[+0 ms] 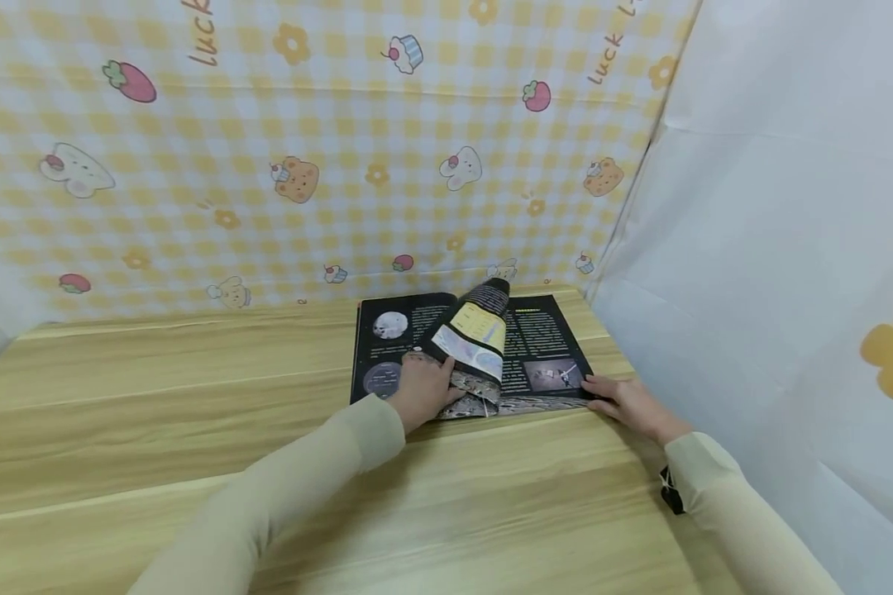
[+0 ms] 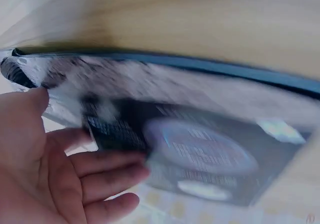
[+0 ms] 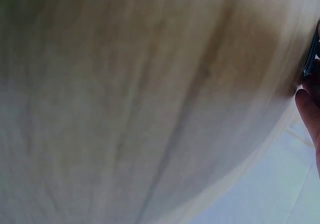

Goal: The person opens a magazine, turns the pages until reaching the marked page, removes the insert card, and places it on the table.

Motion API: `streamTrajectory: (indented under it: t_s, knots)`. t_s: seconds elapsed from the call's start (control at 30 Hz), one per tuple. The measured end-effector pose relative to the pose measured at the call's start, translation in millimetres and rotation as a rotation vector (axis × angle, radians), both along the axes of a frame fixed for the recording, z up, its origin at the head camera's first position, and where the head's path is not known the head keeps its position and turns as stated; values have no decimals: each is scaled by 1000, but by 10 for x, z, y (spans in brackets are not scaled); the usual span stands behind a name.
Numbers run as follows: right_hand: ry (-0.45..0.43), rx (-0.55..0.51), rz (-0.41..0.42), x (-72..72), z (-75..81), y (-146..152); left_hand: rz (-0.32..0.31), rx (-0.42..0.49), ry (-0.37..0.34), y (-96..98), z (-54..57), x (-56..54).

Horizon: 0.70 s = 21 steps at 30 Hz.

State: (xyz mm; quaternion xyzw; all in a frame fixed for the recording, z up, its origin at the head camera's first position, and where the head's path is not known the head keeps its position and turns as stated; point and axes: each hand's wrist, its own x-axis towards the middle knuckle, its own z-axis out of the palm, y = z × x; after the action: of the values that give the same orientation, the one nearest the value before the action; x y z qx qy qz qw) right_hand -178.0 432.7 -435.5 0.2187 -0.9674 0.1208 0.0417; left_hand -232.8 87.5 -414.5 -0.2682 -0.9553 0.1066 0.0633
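An open magazine point(image 1: 543, 339) with dark, printed pages lies on the wooden table. One page point(image 1: 472, 335) stands curled up over the middle, showing a yellow and white panel. My left hand point(image 1: 426, 388) is over the lower left page, its thumb touching the curled page. In the left wrist view, the fingers of the left hand point(image 2: 75, 169) are stretched out and spread over the blurred left page point(image 2: 200, 144). My right hand point(image 1: 628, 402) pinches the magazine's lower right edge. Only part of the right hand point(image 3: 311, 108) shows in the right wrist view, beside the magazine's corner point(image 3: 311, 58).
Behind the table point(image 1: 156, 397) hangs a yellow checked cloth point(image 1: 238, 116) with cartoon prints. A white sheet point(image 1: 781, 207) runs along the right side, close to my right arm. A small black object point(image 1: 671, 493) sits at my right wrist.
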Motion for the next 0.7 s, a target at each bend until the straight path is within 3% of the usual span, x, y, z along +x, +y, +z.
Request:
streamTrajectory:
  t_s: [0.1,0.2,0.43,0.57,0.7]
  knots:
    - [12,3,2,6,11,6,-12,-96,66,-109,34,29]
    - [22,4,2,9,13,10,-13,-156,74,-183,61,58]
    - [27,18,2,8,13,-6,-80,-139,60,-364,39,117]
    - [27,20,7,13,26,-24,-119,-74,-40,-496,34,204]
    - [43,12,23,8,39,-25,-121,-17,-158,-612,26,313]
